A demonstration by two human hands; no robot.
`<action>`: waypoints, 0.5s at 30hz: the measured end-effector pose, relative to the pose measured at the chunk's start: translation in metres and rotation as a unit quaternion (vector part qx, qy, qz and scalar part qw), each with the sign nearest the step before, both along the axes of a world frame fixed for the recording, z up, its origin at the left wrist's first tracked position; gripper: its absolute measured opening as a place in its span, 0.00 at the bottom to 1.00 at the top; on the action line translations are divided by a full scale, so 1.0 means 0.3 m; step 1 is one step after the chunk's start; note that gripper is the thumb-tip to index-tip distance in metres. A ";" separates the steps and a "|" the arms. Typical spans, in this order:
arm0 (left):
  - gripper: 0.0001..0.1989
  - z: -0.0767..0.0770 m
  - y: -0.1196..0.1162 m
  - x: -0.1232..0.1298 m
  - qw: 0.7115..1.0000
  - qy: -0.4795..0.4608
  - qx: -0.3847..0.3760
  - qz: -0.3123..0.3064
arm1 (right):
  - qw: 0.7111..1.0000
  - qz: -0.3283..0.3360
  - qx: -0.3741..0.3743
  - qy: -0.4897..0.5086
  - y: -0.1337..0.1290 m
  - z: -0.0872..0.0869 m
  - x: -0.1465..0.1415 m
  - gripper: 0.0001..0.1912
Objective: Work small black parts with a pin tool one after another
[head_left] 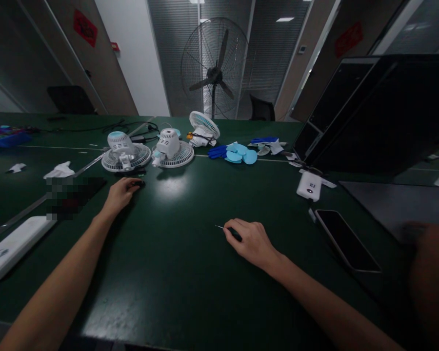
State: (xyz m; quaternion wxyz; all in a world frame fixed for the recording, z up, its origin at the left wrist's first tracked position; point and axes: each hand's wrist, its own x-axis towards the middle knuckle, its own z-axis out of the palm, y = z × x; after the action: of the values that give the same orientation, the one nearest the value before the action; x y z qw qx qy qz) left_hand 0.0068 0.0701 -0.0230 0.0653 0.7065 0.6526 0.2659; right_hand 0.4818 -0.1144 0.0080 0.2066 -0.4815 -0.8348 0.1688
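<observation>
My right hand (250,243) is over the green table, its fingers closed on a small screwdriver (220,226). The thin metal shaft points left, and the grip is mostly hidden in my palm. Farther off to the left, my left hand (120,197) rests on the tabletop with fingers pinched around a small black piece (140,184) whose kind I cannot make out. Just beyond it lie two white fans, a left one (121,151) and a right one (169,147), both with their grilles down.
At the back stand another small fan (205,127), a light-blue fan blade (241,153) and blue gloves (217,151). A phone (347,240), a white power bank (309,185) and a large black monitor (384,114) are right. Another person's blurred arm (433,273) reaches in there.
</observation>
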 end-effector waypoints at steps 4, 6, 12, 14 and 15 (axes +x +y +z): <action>0.29 0.025 -0.013 -0.005 0.996 0.006 -0.026 0.085 | 1.000 -0.005 0.006 -0.006 -0.001 0.003 0.002 0.08; 0.33 0.036 -0.019 -0.023 0.993 0.012 -0.037 0.109 | 1.000 -0.005 0.001 -0.002 -0.003 0.005 0.003 0.07; 0.26 0.062 -0.018 -0.088 0.988 0.010 -0.110 0.112 | 1.000 -0.010 0.008 -0.012 -0.005 0.007 0.001 0.07; 0.24 0.068 -0.013 -0.101 0.985 0.005 -0.127 0.113 | 1.000 -0.010 0.009 -0.011 -0.004 0.005 0.001 0.06; 0.23 0.069 -0.011 -0.105 0.985 0.001 -0.131 0.112 | 1.000 -0.009 0.007 -0.009 -0.003 0.003 0.002 0.07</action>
State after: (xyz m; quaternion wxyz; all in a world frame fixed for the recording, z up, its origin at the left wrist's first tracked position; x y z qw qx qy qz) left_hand -0.0248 0.0669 -0.0023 0.1263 0.6145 0.7570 0.1828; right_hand 0.4824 -0.1152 0.0088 0.2045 -0.4891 -0.8333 0.1566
